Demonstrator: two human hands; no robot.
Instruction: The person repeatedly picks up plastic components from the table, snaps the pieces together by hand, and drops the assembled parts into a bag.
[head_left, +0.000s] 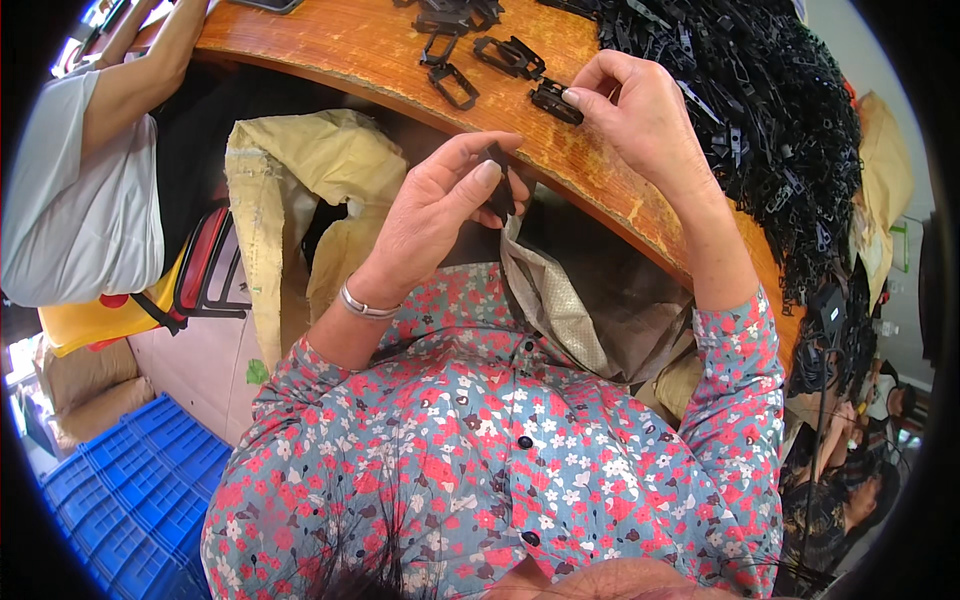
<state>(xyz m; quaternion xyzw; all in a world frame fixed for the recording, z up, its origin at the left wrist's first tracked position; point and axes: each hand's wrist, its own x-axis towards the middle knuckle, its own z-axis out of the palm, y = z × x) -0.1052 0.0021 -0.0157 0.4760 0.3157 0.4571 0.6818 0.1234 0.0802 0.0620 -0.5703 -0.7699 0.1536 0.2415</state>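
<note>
My left hand [430, 200] is raised just off the table's near edge. Its thumb and fingers pinch a small dark plastic piece [499, 182], seen nearly edge-on. Over the wooden table [370, 45], my right hand [645, 115] has thumb and forefinger closed on the end of a black plastic frame [553, 101]. That frame lies on the tabletop or just above it; I cannot tell which. Left of it are more black frames, among them a rectangular one [453, 87] and an overlapping group [508, 57].
A large heap of black plastic parts [740, 110] covers the table's right side. Pale woven sacking [555, 300] hangs below the edge, and a yellowish sack [310, 150] stands left. Another person's arm [140, 95] rests at upper left. Blue crates [130, 500] sit at lower left.
</note>
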